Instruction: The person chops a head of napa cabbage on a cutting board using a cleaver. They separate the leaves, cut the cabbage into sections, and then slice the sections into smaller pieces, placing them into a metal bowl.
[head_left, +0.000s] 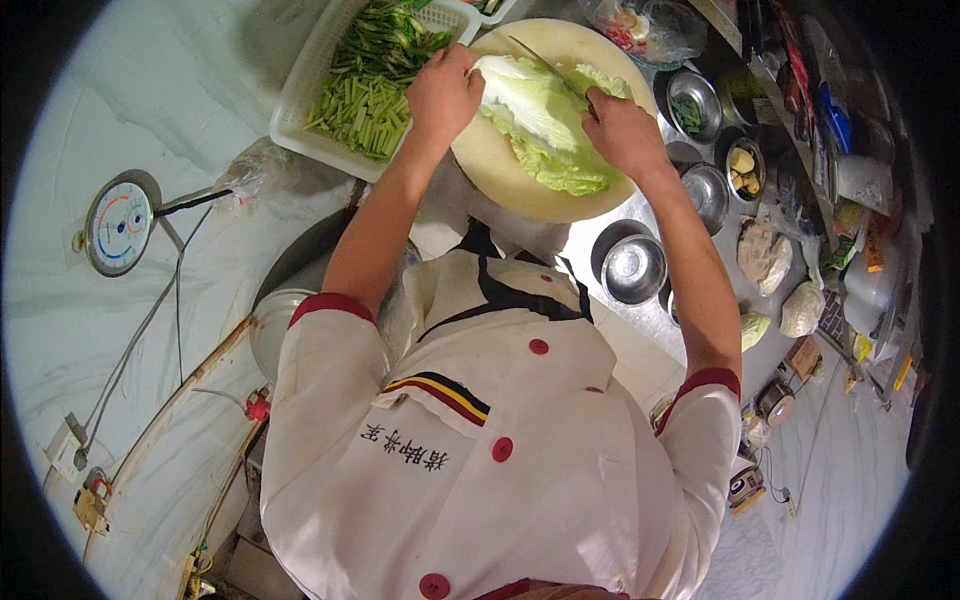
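Observation:
Pale green napa cabbage leaves (536, 127) lie on a round, thick cutting board (487, 161). My right hand (622, 131) is closed around the handle of a knife (547, 66), whose blade slants up and left over the leaves. At the white stem end, my left hand (447, 94) has its fingers bent, beside the rim of a white plastic basket (289, 120). Whether those fingers grip the leaf cannot be told. Inside the basket are cut green stalks (360, 112) and leafy green pieces (382, 37).
Right of the board, a metal counter holds steel bowls (634, 268), one with green pieces (690, 109), and a bowl of yellowish chunks (742, 169). A plastic bag (652, 30) touches the board's far side. A round dial gauge (120, 225) hangs on the left wall.

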